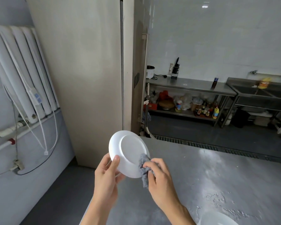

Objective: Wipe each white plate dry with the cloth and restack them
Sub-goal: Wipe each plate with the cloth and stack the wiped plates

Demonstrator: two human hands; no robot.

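Observation:
A white plate (128,150) is held up in the air, tilted, with its underside and foot ring facing me. My left hand (106,174) grips its lower left rim, thumb on the underside. My right hand (159,179) holds a grey cloth (143,168) bunched in its fingers and presses it against the plate's lower right rim. Another white plate (217,220) lies on the grey table at the bottom edge of the view, partly cut off.
The grey table (201,172) spreads below and to the right, with wet marks on it. A tall cabinet (81,78) stands right behind the plate. A radiator and cables hang at left. Steel shelving (190,86) and a sink stand across the floor.

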